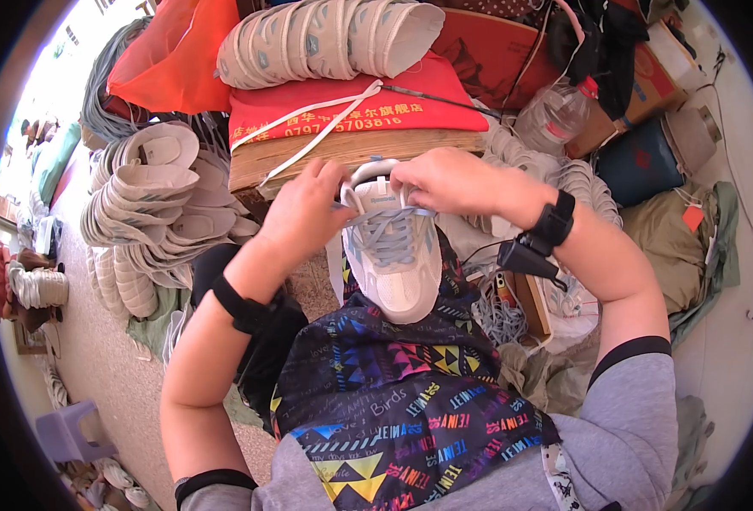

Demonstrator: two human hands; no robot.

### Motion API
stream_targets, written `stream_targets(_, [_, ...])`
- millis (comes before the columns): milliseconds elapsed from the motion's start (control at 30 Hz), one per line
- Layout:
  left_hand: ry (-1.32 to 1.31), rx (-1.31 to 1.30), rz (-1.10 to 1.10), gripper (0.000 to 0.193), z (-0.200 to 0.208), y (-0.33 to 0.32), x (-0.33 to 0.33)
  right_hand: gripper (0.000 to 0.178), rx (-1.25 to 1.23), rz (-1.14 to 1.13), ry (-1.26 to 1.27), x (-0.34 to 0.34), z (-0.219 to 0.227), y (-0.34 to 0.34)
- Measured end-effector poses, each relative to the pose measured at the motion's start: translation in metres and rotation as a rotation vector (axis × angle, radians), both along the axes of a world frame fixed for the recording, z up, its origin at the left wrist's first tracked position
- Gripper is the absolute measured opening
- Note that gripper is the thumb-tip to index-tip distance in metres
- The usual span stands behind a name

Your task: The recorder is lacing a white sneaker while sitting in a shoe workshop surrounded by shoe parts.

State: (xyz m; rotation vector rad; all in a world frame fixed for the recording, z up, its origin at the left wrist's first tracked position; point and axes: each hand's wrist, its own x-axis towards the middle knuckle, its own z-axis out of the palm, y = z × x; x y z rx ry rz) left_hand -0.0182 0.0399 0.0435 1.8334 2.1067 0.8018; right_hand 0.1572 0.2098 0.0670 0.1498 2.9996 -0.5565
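Pinching the collar of a cream-white lace-up shoe (398,281) from both sides, the left hand (304,204) and the right hand (449,180) have their fingers bent and closed on its edge; whether they also catch a lace end cannot be told. The shoe is over the lap, toe toward the body, heel just beside the near edge of a wooden table (308,162), whose top carries a red cloth with yellow print (342,111). That edge bounds the hands in front. To the left, a strip of speckled floor (95,358) runs past a pile of stacked beige shoe uppers (142,200); to the right, the forearm has goods close around it, among them an olive fabric bundle (670,243).

Beyond the right forearm lies a clear plastic bottle with a red cap (555,115), its contents unclear. Nearer, beside an open box with a tan wall (537,311), sits a tangle of grey laces (504,317); whether it lies inside cannot be told.

The shoe has grey-blue laces crossing its tongue and tied near the top, pale blue side panels, a mesh toe and a rounded light sole rim. It tilts over a dark patterned apron (410,375).
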Motion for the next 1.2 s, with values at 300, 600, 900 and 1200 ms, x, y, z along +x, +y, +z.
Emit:
stream_targets(300, [-0.257, -0.170, -0.334, 0.019, -0.022, 0.012, -0.032, 0.029, -0.087, 0.154, 0.025, -0.007, -0.014, 0.029])
stream_targets(600, [-0.276, 0.182, 0.042, 0.012, -0.037, 0.016, 0.007, 0.023, -0.138, -0.288, -0.116, -0.028, -0.023, -0.006])
stream_targets(900, [-1.173, 0.096, 0.421, 0.024, -0.066, -0.012, -0.005, 0.025, -1.066, -0.710, 0.602, -0.002, -0.035, -0.010])
stream_targets(1200, [-0.452, -0.567, 0.447, 0.053, -0.209, -0.045, -0.009, 0.043, -0.392, -0.563, 0.546, 0.020, -0.084, -0.030])
